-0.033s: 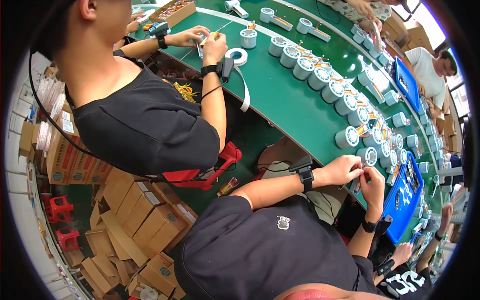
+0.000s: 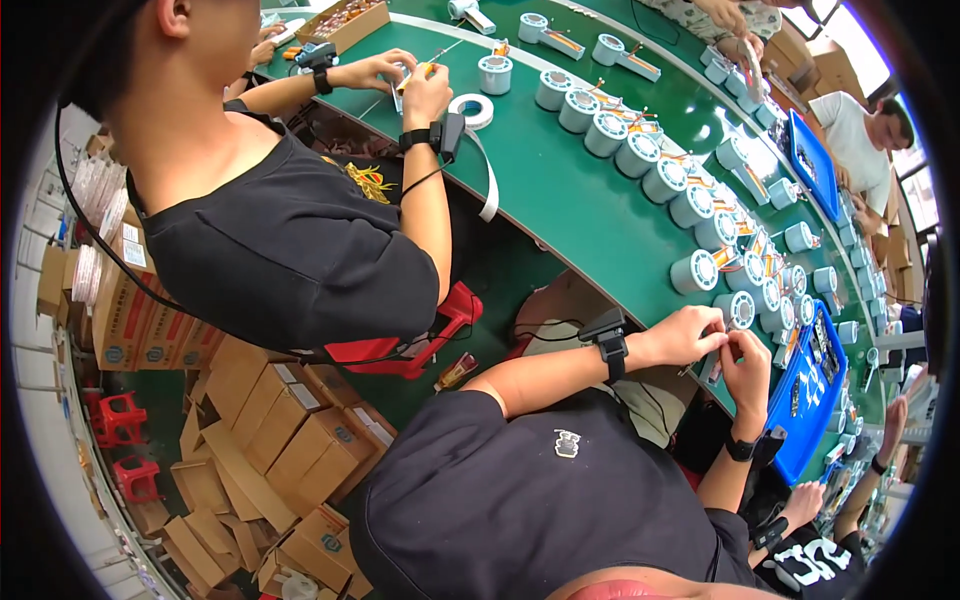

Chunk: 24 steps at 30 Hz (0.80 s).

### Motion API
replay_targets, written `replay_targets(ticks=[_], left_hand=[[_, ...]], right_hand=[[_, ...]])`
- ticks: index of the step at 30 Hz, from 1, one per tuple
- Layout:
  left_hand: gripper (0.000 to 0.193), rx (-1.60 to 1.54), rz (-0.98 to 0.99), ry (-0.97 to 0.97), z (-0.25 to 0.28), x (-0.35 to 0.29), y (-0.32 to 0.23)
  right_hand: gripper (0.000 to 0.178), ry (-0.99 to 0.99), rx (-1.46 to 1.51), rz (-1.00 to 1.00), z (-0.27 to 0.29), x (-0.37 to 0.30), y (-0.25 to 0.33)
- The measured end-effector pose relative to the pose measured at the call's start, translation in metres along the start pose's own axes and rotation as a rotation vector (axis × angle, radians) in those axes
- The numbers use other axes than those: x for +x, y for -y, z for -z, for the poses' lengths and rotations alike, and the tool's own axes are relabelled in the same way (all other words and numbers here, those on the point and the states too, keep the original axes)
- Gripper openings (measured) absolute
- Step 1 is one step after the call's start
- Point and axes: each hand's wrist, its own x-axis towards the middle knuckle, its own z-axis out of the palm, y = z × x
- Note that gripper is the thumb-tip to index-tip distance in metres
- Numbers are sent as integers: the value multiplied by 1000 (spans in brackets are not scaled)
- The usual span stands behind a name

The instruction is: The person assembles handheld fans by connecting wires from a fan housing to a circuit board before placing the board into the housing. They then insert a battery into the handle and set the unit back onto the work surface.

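My left hand (image 2: 684, 336) and my right hand (image 2: 746, 372) meet over the near edge of the table. Fingers of both are pinched together, fingertips nearly touching. Whatever sits between them is too small and covered to make out. Part of a narrow greyish piece (image 2: 714, 372) shows just under my hands. Closest to my fingers stands a pale grey round housing (image 2: 735, 308) with a ringed, slotted face, at the near end of a long row of similar ones. Right of my right hand lies a blue tray (image 2: 806, 440) holding small dark and whitish parts.
The curved green table (image 2: 580, 215) carries several grey housings with orange parts and wires. At left a co-worker in black handles a yellow-handled tool (image 2: 418, 78) beside a white tape roll (image 2: 471, 110). Cardboard boxes (image 2: 325, 455) and a red stool (image 2: 455, 315) stand on the floor.
My hands keep the same pinched pose, almost unmoved. The co-worker's hands on the left have shifted very slightly.
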Motion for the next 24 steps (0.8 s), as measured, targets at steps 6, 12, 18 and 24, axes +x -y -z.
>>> replay_targets(ticks=[6, 12, 18, 24], left_hand=[[18, -24, -4, -35, -1, 2, 4], [18, -82, 4, -76, -7, 7, 11], [18, -98, 45, -28, -5, -5, 1], [19, -27, -16, -14, -3, 1, -1]], right_hand=[[6, -28, -115, 52, -4, 7, -3], [7, -16, -26, 21, 2, 7, -11], [8, 8, 15, 39, 3, 4, -16], [9, 9, 74, -10, 2, 2, -23]])
